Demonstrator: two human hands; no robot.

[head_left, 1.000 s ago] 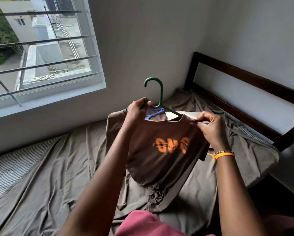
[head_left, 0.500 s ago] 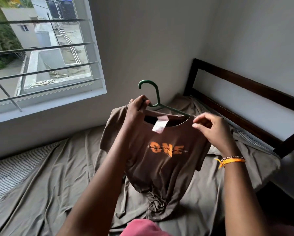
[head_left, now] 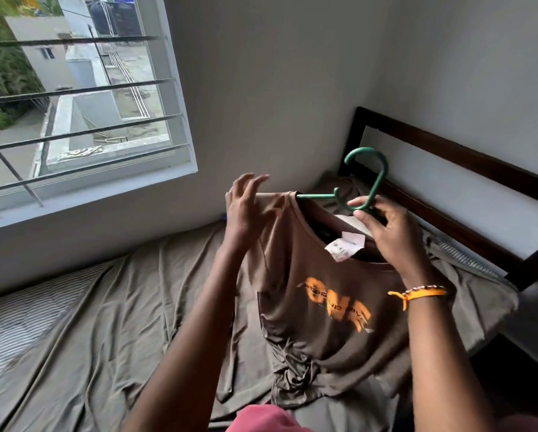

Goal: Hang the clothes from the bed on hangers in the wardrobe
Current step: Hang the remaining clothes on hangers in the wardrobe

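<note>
Hanger (head_left: 367,182) first: green plastic, hook up, and my right hand (head_left: 389,235) is pinching it at the neck just below the hook, thumb and fingers closed round the stem. I see the brown T-shirt (head_left: 320,307) draped on it, orange lettering across the chest, a white label (head_left: 344,246) flipped out at the collar. One green arm of the hanger pokes out of the neck opening toward the left shoulder. My left hand (head_left: 246,204) is spread, fingers fanned and straight, resting against that left shoulder of the shirt and gripping nothing. The shirt's bunched hem touches the bed (head_left: 90,322), which wears a rumpled grey-brown sheet. An orange wristband (head_left: 423,294) sits on my right wrist. Behind, a dark wooden headboard (head_left: 448,151) against the wall; a barred window (head_left: 74,98) on the left.
</note>
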